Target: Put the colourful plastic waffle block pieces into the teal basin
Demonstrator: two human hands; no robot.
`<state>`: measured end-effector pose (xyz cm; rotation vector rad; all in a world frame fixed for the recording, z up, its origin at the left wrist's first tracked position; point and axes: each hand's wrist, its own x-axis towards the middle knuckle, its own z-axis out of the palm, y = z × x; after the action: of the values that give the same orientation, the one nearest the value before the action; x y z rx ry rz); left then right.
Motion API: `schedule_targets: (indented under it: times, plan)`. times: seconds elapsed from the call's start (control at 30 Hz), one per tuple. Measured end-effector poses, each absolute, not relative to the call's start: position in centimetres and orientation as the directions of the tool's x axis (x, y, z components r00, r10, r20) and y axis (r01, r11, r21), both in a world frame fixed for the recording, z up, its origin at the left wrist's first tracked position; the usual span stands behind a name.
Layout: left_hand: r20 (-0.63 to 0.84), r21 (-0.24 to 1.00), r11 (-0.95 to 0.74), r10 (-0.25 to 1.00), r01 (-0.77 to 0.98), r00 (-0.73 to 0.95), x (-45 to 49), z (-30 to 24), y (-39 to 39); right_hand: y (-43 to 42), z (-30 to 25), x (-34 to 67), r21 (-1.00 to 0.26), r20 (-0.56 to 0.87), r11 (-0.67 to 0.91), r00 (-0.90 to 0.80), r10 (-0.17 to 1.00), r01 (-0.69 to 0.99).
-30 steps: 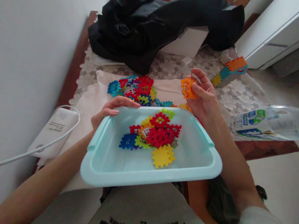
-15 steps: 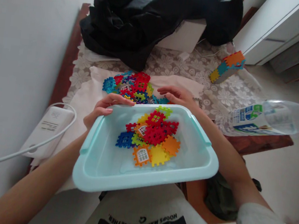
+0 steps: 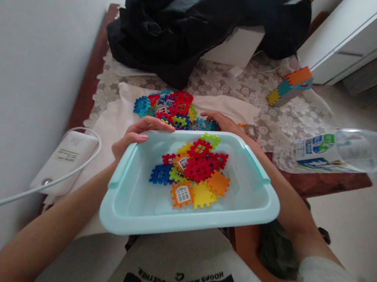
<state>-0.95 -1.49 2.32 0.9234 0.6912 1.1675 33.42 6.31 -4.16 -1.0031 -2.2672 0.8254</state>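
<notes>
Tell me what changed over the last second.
The right hand let go of the orange tiles it held up; two orange pieces now lie in the tub with the others. The hand has dropped behind the tub's far rim, by the tile pile on the table. The left hand stays gripping the tub's far left rim.

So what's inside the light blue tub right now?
The light blue tub holds a small heap of interlocking plastic tiles: red, orange, yellow, blue and green, two with white window prints. Any tiles beneath the heap are hidden.
</notes>
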Motion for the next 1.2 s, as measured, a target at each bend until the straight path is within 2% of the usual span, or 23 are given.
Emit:
schedule_targets:
  times: [0.1,0.23,0.4,0.7,1.0,1.2]
  plan:
    - [0.037,0.919,0.061,0.97,-0.388,0.241,-1.0,2.7,-1.7,6.8,-3.8,33.5,-0.718,0.236,0.519,-0.539,0.808,0.464]
    - [-0.008,0.944,0.091,0.968,-0.317,0.253,-1.2,3.4,-2.0,7.4,-3.8,34.0,-0.728,0.22,0.488,-0.511,0.831,0.481]
    - [-0.006,0.939,0.079,0.977,-0.336,0.214,-1.1,3.3,-2.2,7.3,-4.5,34.7,-0.769,0.151,0.484,-0.618,0.772,0.417]
    - [0.046,0.923,0.058,0.965,-0.38,0.259,-1.1,2.9,-1.4,6.6,-4.3,34.2,-0.699,0.19,0.561,-0.64,0.744,0.444]
    - [0.023,0.925,0.082,0.963,-0.372,0.269,-1.2,2.7,-1.4,7.3,-5.0,34.1,-0.732,0.171,0.458,-0.514,0.84,0.504]
    - [0.075,0.92,0.031,0.965,-0.39,0.252,-0.9,2.9,-1.6,7.1,-3.9,33.9,-0.762,0.143,0.365,-0.411,0.9,0.535]
